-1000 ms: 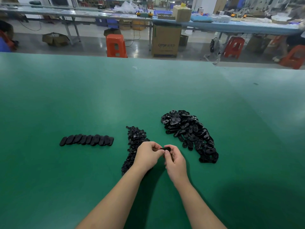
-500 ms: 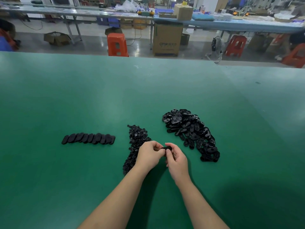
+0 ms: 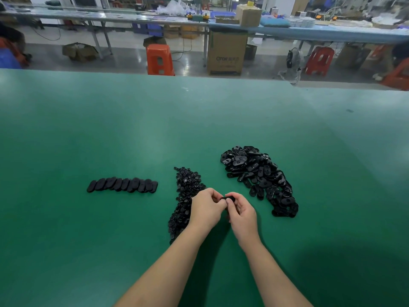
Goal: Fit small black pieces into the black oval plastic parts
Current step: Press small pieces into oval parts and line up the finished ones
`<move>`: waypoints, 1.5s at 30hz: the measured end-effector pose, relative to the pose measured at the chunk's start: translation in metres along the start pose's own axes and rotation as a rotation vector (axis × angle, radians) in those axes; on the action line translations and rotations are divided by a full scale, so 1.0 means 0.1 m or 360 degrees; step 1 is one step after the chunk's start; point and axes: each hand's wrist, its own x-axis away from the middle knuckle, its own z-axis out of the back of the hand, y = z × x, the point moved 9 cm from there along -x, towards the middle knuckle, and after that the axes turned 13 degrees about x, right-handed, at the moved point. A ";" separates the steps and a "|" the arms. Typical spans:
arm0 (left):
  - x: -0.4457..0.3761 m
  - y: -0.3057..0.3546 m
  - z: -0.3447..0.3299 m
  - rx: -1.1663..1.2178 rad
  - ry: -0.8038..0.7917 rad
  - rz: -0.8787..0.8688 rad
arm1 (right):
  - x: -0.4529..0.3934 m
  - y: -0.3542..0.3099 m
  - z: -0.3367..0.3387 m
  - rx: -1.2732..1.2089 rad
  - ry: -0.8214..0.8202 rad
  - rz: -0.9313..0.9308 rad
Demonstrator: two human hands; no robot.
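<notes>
Both hands meet just above the green table (image 3: 132,134). Between their fingertips is one black oval part (image 3: 228,198). My left hand (image 3: 207,208) has its fingers curled onto the part's left end. My right hand (image 3: 242,212) pinches its right end. Whether a small piece is in the fingers is hidden. A heap of small black pieces (image 3: 184,196) runs under and left of my left hand. To the right lies a larger pile of black oval parts (image 3: 259,176). Far left, a row of oval parts (image 3: 122,185) lies overlapped in a line.
The table's far edge (image 3: 199,77) borders an aisle with orange stools (image 3: 159,59), cardboard boxes (image 3: 226,53) and a long workbench (image 3: 287,32) behind.
Both hands stay together on the oval part with only small finger movement. The piles and the row have not shifted.
</notes>
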 end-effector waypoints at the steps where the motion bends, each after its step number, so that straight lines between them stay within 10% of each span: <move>1: 0.01 0.01 0.00 -0.0018 0.0007 -0.0014 | 0.00 0.00 0.00 -0.0006 0.0004 0.0006; 20: 0.21 0.30 0.15 -0.0700 0.0151 -0.1013 | 0.00 0.01 0.02 -0.0109 0.0028 -0.0101; 31: -0.01 -1.04 2.97 -0.0153 0.1266 -0.0043 | 0.06 -0.06 0.01 0.0109 0.0002 -0.0099; 45: -0.17 -1.29 3.40 -0.0362 0.1226 0.0253 | 0.08 -0.12 -0.02 0.0226 0.0014 -0.0076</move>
